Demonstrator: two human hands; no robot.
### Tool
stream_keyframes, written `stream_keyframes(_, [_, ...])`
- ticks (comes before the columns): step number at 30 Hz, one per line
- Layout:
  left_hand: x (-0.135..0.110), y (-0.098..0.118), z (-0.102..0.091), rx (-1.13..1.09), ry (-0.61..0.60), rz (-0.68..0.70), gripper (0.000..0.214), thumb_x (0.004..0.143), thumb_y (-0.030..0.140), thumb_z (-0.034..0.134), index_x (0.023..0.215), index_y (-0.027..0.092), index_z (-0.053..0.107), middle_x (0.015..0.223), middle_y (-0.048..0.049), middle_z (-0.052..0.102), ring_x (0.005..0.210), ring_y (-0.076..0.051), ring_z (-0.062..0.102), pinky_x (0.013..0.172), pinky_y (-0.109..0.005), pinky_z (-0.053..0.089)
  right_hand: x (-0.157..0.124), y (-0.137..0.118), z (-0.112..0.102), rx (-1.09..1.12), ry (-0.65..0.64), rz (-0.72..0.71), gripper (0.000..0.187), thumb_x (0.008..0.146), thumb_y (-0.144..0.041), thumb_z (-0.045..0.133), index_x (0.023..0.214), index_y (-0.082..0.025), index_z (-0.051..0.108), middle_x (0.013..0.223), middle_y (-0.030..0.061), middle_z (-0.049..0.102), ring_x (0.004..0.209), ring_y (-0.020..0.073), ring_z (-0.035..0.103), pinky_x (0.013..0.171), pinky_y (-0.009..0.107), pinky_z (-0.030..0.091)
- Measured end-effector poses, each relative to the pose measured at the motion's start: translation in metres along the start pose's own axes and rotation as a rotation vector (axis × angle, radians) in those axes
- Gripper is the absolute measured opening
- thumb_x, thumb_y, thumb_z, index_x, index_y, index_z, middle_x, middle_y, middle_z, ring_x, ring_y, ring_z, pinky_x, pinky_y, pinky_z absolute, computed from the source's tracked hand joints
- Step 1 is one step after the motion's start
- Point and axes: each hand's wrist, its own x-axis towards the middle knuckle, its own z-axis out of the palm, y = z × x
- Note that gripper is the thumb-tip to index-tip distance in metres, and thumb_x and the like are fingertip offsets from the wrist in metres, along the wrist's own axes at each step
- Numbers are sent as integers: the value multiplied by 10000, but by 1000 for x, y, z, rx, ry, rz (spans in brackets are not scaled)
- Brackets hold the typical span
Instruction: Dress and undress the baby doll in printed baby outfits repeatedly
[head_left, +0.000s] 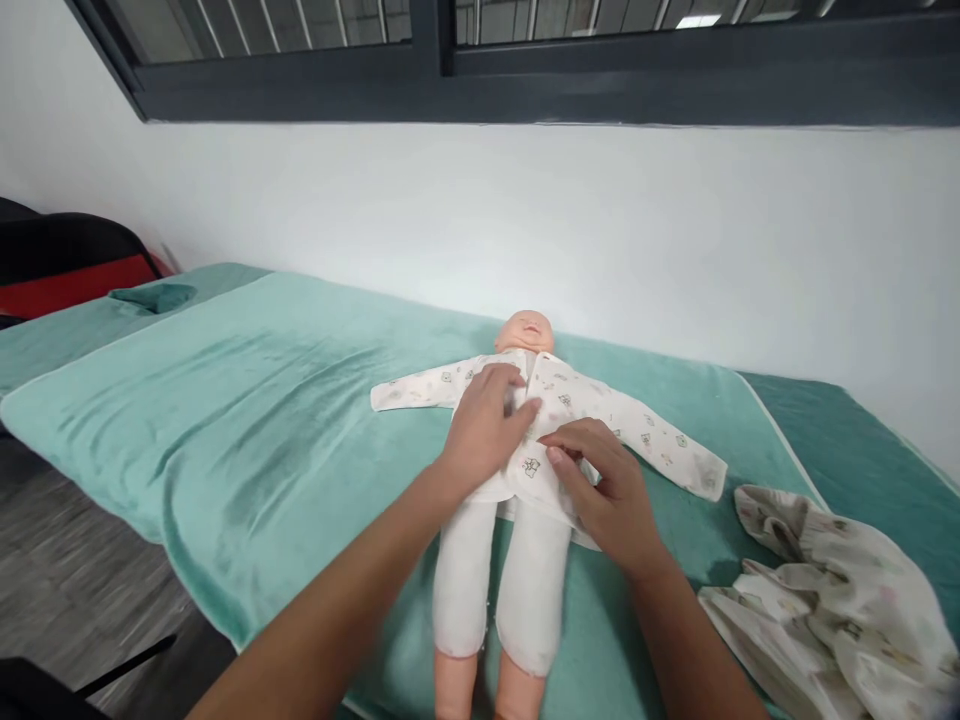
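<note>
A baby doll [527, 328] lies on its back with its head toward the wall. It wears a white baby shirt [559, 390] with small printed figures, its long sleeves spread to both sides, and white leg coverings [534, 585]. My left hand [491, 420] rests on the shirt's chest, fingers stretched and thumb apart. Over the lower front of the shirt, my right hand [600, 475] has its thumb and forefinger drawn together at the cloth in a pinch. How much fabric sits between those fingertips is hard to see. The doll's hands are hidden inside the sleeves.
Green plush blankets [247, 400] cover the bed, wrinkled on the left. A crumpled printed cloth garment [847, 590] lies at the right. Behind runs a white wall [480, 220] below a dark window frame [300, 95]. A black and red chair [75, 260] stands far left.
</note>
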Motion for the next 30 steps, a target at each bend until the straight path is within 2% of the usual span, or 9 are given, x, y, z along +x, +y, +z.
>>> stream_keyframes(3, [-40, 0, -5, 26, -6, 6, 137, 907, 300, 600, 1025, 270, 537, 1408, -61, 547, 1366, -213, 470, 1150, -432, 406, 0, 1, 2, -24, 16, -5, 134, 961, -270, 573, 850, -245, 644, 837, 22, 628, 793, 186, 553, 744, 343, 434])
stream_keyframes(7, [-80, -6, -8, 104, -26, 61, 66, 937, 323, 562, 900, 269, 552, 1480, -44, 502, 1412, -227, 426, 1193, -502, 364, -3, 1, 2, -78, 11, 48, 262, 970, -310, 553, 724, -221, 573, 692, -2, 552, 656, 154, 498, 622, 308, 379])
stream_keyframes(11, [-97, -6, -10, 107, -43, 98, 150, 956, 281, 523, 820, 253, 579, 1498, -26, 487, 1445, -234, 380, 1198, -519, 354, -9, 0, 6, -145, 35, 82, 334, 970, -358, 544, 676, -206, 597, 610, -17, 516, 580, 131, 468, 585, 293, 353])
stream_keyframes(14, [-104, -6, -10, 71, -53, 127, 146, 946, 243, 538, 807, 242, 584, 1491, -12, 493, 1466, -254, 349, 1227, -571, 278, -18, -2, 10, -126, 111, 186, 409, 973, -407, 537, 623, -198, 572, 544, -32, 463, 530, 117, 421, 563, 286, 331])
stream_keyframes(17, [-115, -13, -9, -67, 23, 50, 118, 935, 170, 528, 1002, 250, 582, 1494, -49, 468, 1441, -232, 387, 1210, -551, 316, -31, -2, 13, -59, 128, 332, 449, 968, -466, 538, 608, -197, 532, 529, -42, 430, 515, 109, 385, 545, 281, 316])
stream_keyframes(20, [-127, -24, -10, -169, 128, -29, 330, 916, 135, 540, 1222, 257, 520, 1469, -98, 457, 1397, -227, 430, 1164, -500, 388, -47, -2, 16, 12, 115, 466, 442, 948, -509, 561, 636, -203, 500, 549, -49, 422, 524, 109, 383, 530, 271, 307])
stream_keyframes(24, [-137, -41, -16, -175, 208, -68, 297, 952, 168, 499, 1229, 258, 554, 1357, -99, 516, 1299, -219, 504, 1114, -452, 424, -66, -4, 15, 12, 169, 610, 377, 933, -515, 573, 718, -207, 539, 621, -31, 501, 592, 133, 462, 562, 264, 371])
stream_keyframes(28, [-140, -54, -21, -190, 196, -94, 341, 951, 158, 473, 1273, 255, 533, 1302, -88, 545, 1241, -204, 528, 1051, -399, 462, -81, -6, 14, -74, 203, 531, 168, 912, -377, 579, 980, -224, 592, 933, 23, 639, 797, 175, 585, 741, 304, 471])
stream_keyframes(30, [-137, -58, -22, -166, 170, -122, 364, 931, 156, 500, 1281, 253, 522, 1258, -80, 572, 1183, -204, 553, 1011, -385, 477, -85, -6, 16, -160, 154, 445, 217, 891, -315, 566, 1093, -235, 578, 1069, 51, 636, 904, 198, 599, 823, 337, 473])
